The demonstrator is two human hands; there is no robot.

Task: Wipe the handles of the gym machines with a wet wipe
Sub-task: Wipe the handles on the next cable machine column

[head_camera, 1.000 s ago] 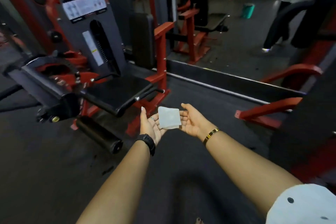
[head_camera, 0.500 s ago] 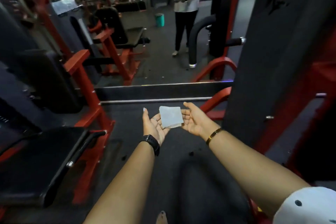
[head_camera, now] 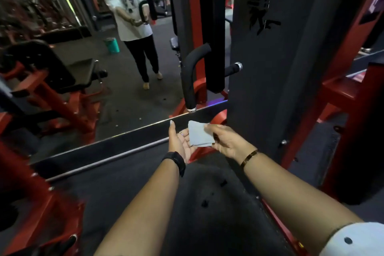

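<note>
A tall dark grey machine panel (head_camera: 280, 68) fills the right side, framed by red steel posts (head_camera: 351, 131). On the far left stands a wall mirror (head_camera: 128, 106), and in it a person in a white top is reflected. A curved black padded handle (head_camera: 190, 72) hangs beside the panel's left edge; it may be a reflection, as the view is too blurred to be sure. The dark floor (head_camera: 124, 183) runs under both forearms.

In the middle, the left hand (head_camera: 179, 141) is held palm up with its fingers straight and loose. The folded wet wipe (head_camera: 199, 136) lies across them. The right hand (head_camera: 226, 141) pinches the wipe's right edge between thumb and fingers. A black watch (head_camera: 175, 161) sits on the left wrist and a gold bracelet (head_camera: 249, 157) on the right.
</note>
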